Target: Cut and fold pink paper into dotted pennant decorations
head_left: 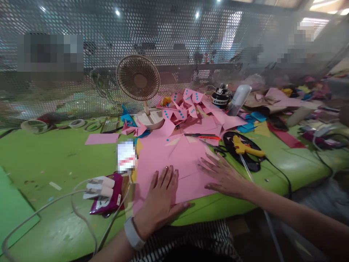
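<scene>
Both my hands lie flat on a large pink paper sheet [169, 153] spread over the green table [54, 160]. My left hand [160, 198] rests palm down on the sheet's near edge, fingers stretched out and close together. My right hand [222, 174] presses the sheet's right side, fingers spread. Neither hand holds anything. A white band circles my left wrist.
Behind the sheet lies a heap of pink folded pieces with blue dots [185, 105], a small desk fan [138, 78], a red-handled cutter [207, 137], scissors [218, 149] and a yellow glue gun [245, 148]. White plugs and cables [99, 187] lie left. A perforated metal screen [174, 40] backs the table.
</scene>
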`<state>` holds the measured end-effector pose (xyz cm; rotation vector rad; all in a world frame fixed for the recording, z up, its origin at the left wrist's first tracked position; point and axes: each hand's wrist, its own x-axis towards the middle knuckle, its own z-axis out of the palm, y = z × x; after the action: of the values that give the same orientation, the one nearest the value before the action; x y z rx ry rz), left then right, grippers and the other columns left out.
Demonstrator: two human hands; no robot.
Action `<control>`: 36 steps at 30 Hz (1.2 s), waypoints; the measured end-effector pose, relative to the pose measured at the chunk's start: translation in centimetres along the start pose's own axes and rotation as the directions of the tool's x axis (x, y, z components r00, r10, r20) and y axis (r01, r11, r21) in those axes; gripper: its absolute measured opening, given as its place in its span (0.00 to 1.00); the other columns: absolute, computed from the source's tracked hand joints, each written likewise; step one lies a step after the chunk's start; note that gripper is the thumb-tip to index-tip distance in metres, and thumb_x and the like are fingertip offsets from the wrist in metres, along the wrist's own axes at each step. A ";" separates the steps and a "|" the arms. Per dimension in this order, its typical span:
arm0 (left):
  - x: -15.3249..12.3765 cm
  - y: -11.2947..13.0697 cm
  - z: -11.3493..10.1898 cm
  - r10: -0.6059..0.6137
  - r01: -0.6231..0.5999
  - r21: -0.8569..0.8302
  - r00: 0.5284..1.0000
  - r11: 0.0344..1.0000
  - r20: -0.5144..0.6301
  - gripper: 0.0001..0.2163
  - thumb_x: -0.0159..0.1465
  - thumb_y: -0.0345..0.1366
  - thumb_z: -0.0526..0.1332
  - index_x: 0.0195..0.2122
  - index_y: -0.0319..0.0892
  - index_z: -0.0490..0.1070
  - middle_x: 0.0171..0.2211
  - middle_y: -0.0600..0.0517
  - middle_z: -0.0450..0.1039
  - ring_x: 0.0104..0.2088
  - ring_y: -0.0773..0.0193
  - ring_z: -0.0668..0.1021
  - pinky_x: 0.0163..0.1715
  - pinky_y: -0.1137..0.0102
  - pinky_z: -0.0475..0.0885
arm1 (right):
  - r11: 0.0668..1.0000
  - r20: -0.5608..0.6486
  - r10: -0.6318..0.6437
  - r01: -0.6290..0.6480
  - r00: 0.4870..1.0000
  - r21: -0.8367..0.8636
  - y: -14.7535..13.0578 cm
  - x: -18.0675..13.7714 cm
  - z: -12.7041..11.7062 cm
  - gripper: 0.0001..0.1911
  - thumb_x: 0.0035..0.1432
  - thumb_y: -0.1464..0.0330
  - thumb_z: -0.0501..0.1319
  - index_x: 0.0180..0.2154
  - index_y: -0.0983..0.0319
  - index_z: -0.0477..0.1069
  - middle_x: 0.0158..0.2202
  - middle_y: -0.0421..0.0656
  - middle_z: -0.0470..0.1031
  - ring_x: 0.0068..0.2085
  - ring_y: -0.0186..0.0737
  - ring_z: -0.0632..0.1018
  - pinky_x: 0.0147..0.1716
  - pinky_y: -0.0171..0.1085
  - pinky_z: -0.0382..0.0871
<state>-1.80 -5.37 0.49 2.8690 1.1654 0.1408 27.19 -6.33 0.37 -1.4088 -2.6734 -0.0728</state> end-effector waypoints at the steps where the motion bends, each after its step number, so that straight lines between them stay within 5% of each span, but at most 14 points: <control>1: 0.0 0.0 0.0 0.004 -0.004 -0.003 1.000 1.000 -0.004 0.40 0.60 0.62 0.43 0.66 0.39 0.39 0.66 0.41 0.39 0.65 0.46 0.44 0.60 0.49 0.42 | 1.000 -0.006 0.027 -0.027 1.000 -0.008 0.2 -0.4 -0.1 0.36 0.59 0.47 0.48 0.63 0.55 0.48 0.65 0.43 0.50 0.65 0.50 0.47 0.61 0.57 0.37; 7: -0.2 -0.2 0.3 0.030 -0.031 -0.004 0.998 1.000 -0.058 0.37 0.61 0.60 0.46 0.66 0.47 0.38 0.66 0.44 0.38 0.64 0.46 0.45 0.59 0.47 0.43 | 0.992 -0.156 0.127 -0.123 0.980 0.035 -1.2 0.8 -1.3 0.30 0.64 0.54 0.46 0.60 0.66 0.56 0.63 0.50 0.55 0.65 0.44 0.51 0.63 0.51 0.40; 13: -0.4 -0.3 0.6 0.034 -0.034 0.003 0.994 0.999 -0.100 0.34 0.62 0.56 0.50 0.65 0.49 0.42 0.66 0.47 0.41 0.64 0.48 0.47 0.60 0.49 0.44 | 0.954 0.013 -0.141 0.133 0.990 0.269 -6.6 6.1 -0.8 0.41 0.61 0.48 0.44 0.64 0.71 0.42 0.66 0.53 0.39 0.66 0.45 0.42 0.63 0.46 0.40; 17: -0.3 -0.4 0.6 0.039 -0.039 0.000 0.998 0.999 -0.054 0.35 0.62 0.54 0.52 0.65 0.47 0.40 0.66 0.46 0.43 0.64 0.47 0.48 0.60 0.49 0.43 | 0.908 0.130 -0.190 0.124 0.973 0.401 -7.9 7.3 0.1 0.46 0.59 0.45 0.42 0.64 0.75 0.38 0.66 0.58 0.33 0.66 0.47 0.36 0.63 0.48 0.35; 23: -0.2 -0.4 0.4 0.036 -0.036 -0.023 0.999 0.999 -0.041 0.35 0.62 0.57 0.48 0.65 0.45 0.42 0.66 0.44 0.40 0.64 0.47 0.46 0.59 0.48 0.44 | 0.899 0.177 -0.183 0.092 0.967 0.427 -6.6 6.0 0.2 0.46 0.59 0.45 0.42 0.64 0.74 0.37 0.66 0.55 0.32 0.66 0.44 0.33 0.64 0.45 0.32; 36: -2.8 -1.2 -1.4 0.025 -0.026 0.007 0.999 1.000 0.033 0.41 0.59 0.63 0.44 0.66 0.40 0.38 0.65 0.42 0.41 0.64 0.48 0.48 0.60 0.51 0.41 | 0.995 0.095 0.047 -0.055 0.994 0.084 -1.8 1.3 1.3 0.44 0.58 0.44 0.44 0.65 0.65 0.34 0.66 0.51 0.40 0.66 0.49 0.45 0.62 0.53 0.41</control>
<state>-4.80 -6.49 1.60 2.8817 1.1264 0.0898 24.88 -6.14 -0.77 -1.4877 -2.6759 0.1149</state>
